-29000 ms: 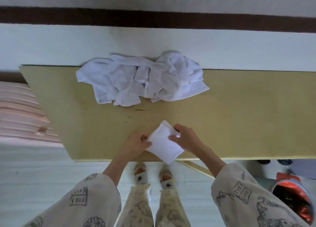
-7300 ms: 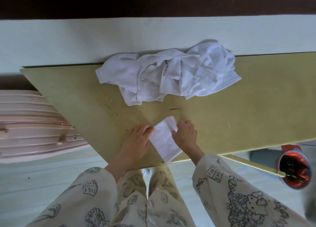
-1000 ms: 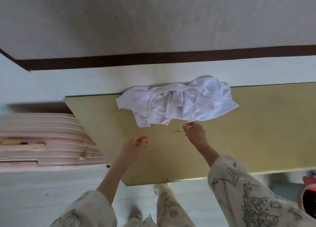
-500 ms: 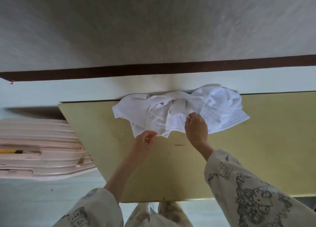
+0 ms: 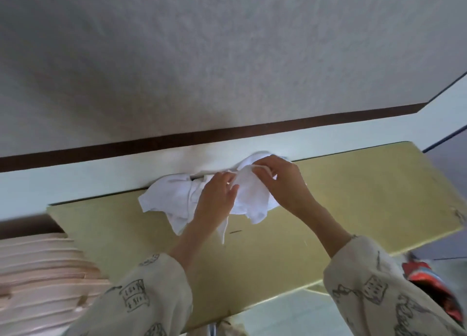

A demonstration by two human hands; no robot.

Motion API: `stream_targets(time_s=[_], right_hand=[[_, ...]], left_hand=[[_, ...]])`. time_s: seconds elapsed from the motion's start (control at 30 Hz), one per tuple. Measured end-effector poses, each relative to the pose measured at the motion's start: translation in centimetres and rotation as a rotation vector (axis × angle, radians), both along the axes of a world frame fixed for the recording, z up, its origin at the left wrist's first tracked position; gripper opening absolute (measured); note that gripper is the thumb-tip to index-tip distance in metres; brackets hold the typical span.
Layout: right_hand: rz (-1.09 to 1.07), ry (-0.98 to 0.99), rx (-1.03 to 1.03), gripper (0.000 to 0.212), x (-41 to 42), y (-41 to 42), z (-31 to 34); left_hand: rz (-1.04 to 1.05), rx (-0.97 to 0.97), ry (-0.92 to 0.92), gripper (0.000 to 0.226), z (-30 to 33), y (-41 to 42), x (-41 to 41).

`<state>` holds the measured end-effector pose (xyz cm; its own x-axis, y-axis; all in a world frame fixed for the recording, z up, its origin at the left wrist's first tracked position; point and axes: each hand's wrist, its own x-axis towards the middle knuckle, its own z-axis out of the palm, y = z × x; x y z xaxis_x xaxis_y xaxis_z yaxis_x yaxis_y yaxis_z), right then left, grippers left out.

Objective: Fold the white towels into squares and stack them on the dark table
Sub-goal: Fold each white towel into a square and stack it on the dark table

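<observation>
Hands back at the pile (image 5: 177,199): half a second ago you only touched it, and now your left hand (image 5: 217,199) and right hand (image 5: 283,184) both pinch one towel (image 5: 252,196) up off it, so a new fold begins. Pile hugs the table's (image 5: 366,196) far edge; bare tabletop lies nearer you.

We read this as a domestic room: textured wallpaper (image 5: 227,57) with a dark baseboard (image 5: 202,135) fills the upper frame, a pink ribbed suitcase (image 5: 38,280) sits lower left, and printed pyjama sleeves (image 5: 151,300) appear at the bottom.
</observation>
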<state>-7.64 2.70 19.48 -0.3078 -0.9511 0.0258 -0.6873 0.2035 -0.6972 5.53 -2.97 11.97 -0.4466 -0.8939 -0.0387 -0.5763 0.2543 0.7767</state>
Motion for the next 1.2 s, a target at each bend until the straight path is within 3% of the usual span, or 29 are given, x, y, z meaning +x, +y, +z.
stream_targets(time_s=[0.17,0.5,0.8,0.93,1.2], right_hand=[[-0.107,-0.164,-0.052,0.010,0.2,2.9,2.6],[-0.191,-0.096,0.000,0.019,-0.7,6.0,1.8],[-0.078,-0.136,0.030,0.030,-1.1,7.8,0.5],[0.003,-0.139,0.154,0.025,-1.9,11.1,-4.0],[-0.001,-0.231,0.453,0.020,-2.5,16.0,-16.0]], left_hand=[[0.079,-0.028,0.006,0.027,1.0,1.3,4.1],[0.165,-0.038,-0.016,0.019,3.8,1.5,11.8],[0.190,0.065,0.111,0.014,4.9,3.7,13.3],[0.119,0.143,0.021,0.003,1.4,7.0,13.6],[0.035,0.438,-0.240,0.016,-10.0,13.3,14.3]])
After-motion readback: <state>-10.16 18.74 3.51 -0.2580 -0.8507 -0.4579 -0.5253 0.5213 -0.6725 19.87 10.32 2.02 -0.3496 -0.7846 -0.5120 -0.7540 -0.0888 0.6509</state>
